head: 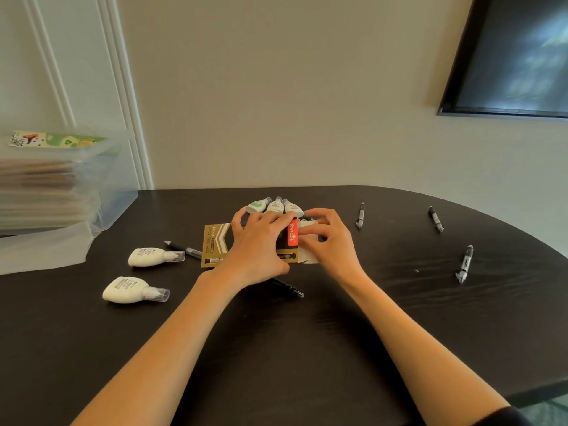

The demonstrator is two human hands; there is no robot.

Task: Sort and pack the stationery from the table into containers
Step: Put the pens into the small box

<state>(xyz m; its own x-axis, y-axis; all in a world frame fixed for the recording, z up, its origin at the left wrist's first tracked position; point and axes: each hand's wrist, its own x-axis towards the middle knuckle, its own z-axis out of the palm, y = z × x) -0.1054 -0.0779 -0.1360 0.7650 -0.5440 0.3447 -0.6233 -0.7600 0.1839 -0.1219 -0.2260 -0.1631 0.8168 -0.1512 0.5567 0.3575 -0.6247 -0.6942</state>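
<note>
Two hands on the pen box, mid table.
The left hand curls over it & holds it down; right hand pinches the end flap. Thin card, prob. light & bendy: grip the sides, not the flap. Slick plastic pens & round white tape rollers lie around.

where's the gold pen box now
Head view, centre of the dark table: the gold and black cardboard pen box lies gripped under the left hand; the right hand pinches its white end flap, white correction tapes just behind.
</note>
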